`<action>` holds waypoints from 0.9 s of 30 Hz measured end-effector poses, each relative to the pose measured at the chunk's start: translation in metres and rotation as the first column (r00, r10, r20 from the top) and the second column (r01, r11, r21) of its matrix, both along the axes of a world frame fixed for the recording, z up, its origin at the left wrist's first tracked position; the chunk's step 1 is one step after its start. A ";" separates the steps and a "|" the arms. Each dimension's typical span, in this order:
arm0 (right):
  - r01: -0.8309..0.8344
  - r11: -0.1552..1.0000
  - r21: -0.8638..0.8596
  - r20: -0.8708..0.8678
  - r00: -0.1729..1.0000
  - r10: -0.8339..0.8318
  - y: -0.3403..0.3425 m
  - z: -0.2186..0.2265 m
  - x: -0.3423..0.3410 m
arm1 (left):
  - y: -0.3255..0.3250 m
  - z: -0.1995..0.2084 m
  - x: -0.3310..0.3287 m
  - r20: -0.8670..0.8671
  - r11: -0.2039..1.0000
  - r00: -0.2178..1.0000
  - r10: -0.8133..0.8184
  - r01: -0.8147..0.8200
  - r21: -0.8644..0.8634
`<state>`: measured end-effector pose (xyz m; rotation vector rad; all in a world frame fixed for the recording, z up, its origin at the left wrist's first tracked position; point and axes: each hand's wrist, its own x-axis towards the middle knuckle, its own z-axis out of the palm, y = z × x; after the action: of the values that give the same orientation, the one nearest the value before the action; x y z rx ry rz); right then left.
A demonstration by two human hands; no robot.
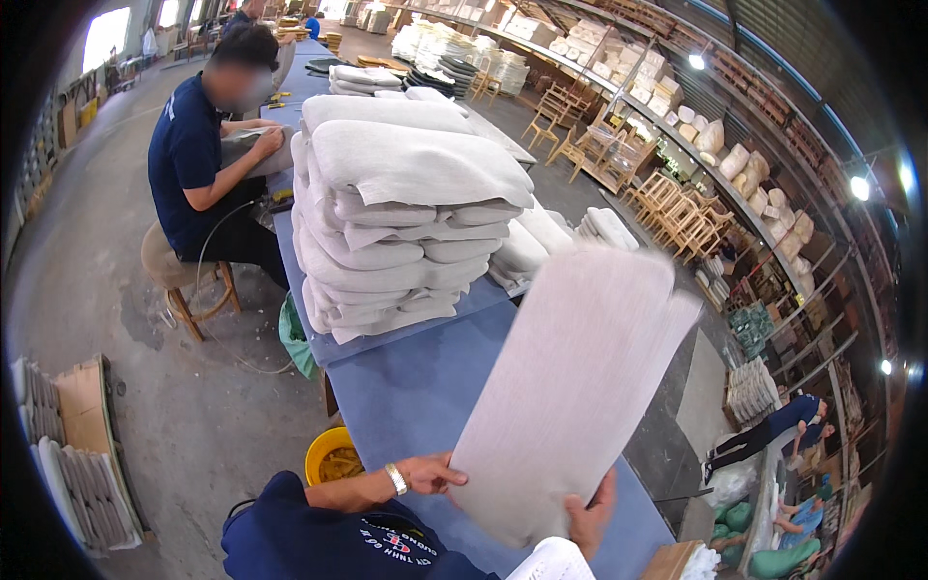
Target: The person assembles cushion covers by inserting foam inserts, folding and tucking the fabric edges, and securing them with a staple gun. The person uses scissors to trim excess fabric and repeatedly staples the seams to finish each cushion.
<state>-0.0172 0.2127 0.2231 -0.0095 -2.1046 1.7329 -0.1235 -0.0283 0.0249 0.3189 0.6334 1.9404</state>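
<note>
My left hand (430, 474), a metal watch at its wrist, grips the near left edge of a long pale grey fabric-covered pad (578, 387). On the pad's near right edge my right hand (592, 514) is closed. The pad is tilted up above the blue table (406, 387), its far end slightly blurred and split by a notch. Past it on the table rises a tall stack of similar grey pads (416, 164), several layers high. At the lower edge, a white thing (553, 563) is partly cut off.
A yellow bucket (332, 454) with yellowish pieces stands left of the table. Beyond it, a co-worker in dark blue (188, 135) sits on a stool (166, 259), handling grey fabric. Wooden chair frames (677, 213) stand at the right. More pads (82, 493) lie at lower left.
</note>
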 end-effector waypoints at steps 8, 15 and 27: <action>0.009 0.921 -0.389 0.041 0.999 0.008 0.008 -0.048 -0.010 | -0.082 0.225 -0.107 -0.585 0.751 0.563 0.584 -0.648 0.126; 0.069 0.911 -0.406 0.418 0.901 0.118 -0.010 -0.152 0.008 | -0.156 0.373 -0.141 -0.781 0.247 -0.204 0.591 -0.875 0.415; 0.071 0.972 -0.225 0.406 0.913 0.027 0.011 -0.142 -0.012 | -0.078 0.442 -0.261 -0.494 0.144 -0.148 0.857 -0.850 0.506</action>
<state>-0.0292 0.2242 0.0807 -0.5043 -2.1402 2.1023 -0.3844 -0.1068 0.4666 0.8810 1.7652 3.1772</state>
